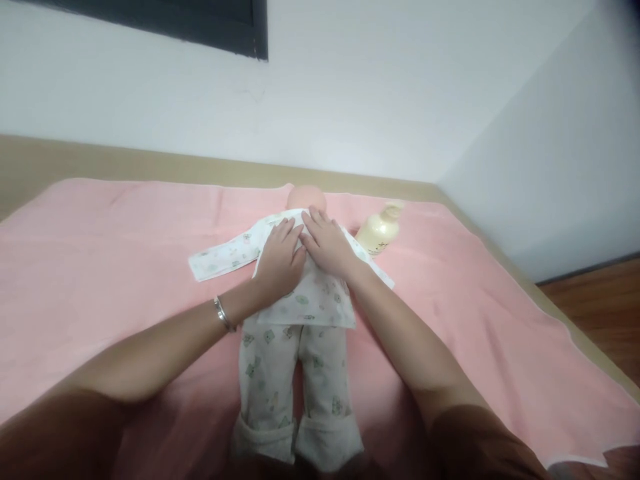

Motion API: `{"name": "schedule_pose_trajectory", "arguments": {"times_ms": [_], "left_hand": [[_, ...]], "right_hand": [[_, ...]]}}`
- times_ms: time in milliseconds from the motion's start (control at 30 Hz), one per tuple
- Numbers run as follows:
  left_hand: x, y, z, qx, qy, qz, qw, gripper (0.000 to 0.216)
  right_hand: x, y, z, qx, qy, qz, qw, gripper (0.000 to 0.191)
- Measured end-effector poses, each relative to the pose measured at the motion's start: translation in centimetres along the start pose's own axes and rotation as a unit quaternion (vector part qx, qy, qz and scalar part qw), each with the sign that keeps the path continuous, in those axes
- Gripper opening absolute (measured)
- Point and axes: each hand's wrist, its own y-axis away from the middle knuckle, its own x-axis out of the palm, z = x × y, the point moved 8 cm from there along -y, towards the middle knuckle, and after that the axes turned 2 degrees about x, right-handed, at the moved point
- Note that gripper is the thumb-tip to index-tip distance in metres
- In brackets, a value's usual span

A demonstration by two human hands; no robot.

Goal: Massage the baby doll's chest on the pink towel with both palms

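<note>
A baby doll (307,197) lies on a pink blanket (125,267), its rounded head showing at the far end and its face not visible. It is dressed in a white patterned shirt (320,307) and matching trousers (270,373) with rolled cuffs. My left hand (280,257) rests flat on the left of the shirt's upper part, fingers stretched out. Beside it, my right hand (327,243) lies flat on the upper right, fingers extended and nearly touching the left ones. One sleeve (225,257) spreads out to the left; the other is partly hidden behind my right forearm.
A cream pump bottle (381,230) leans on the blanket right of the doll. Behind the blanket runs a tan surface edge (210,163) against a white wall (350,100). A dark frame (200,23) is on the wall, and wooden floor (600,307) shows at right.
</note>
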Motion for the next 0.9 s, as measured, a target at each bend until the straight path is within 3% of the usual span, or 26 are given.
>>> {"name": "schedule_pose_trajectory", "arguments": {"times_ms": [200,433,600,700,900], "left_hand": [[0.0,-1.3,2.9,-0.071,0.058,-0.004,0.996,0.060],[-0.3,-1.9,4.4,-0.093,0.079,-0.019,0.992,0.059],[-0.3,-1.9,4.3,-0.080,0.072,-0.029,0.994,0.057],[-0.1,-2.0,4.3,-0.077,0.063,-0.029,0.995,0.058],[-0.2,-1.9,4.4,-0.076,0.062,-0.035,0.995,0.055]], "right_hand": [[-0.2,1.8,1.7,0.021,0.086,-0.028,0.996,0.060],[0.3,4.9,5.7,-0.059,0.097,-0.099,0.989,0.059],[0.7,2.8,3.7,-0.017,0.023,-0.038,0.999,0.057],[0.5,1.4,1.9,0.030,-0.004,-0.038,0.999,0.058],[0.6,0.9,0.8,0.046,-0.025,-0.052,0.997,0.059]]}}
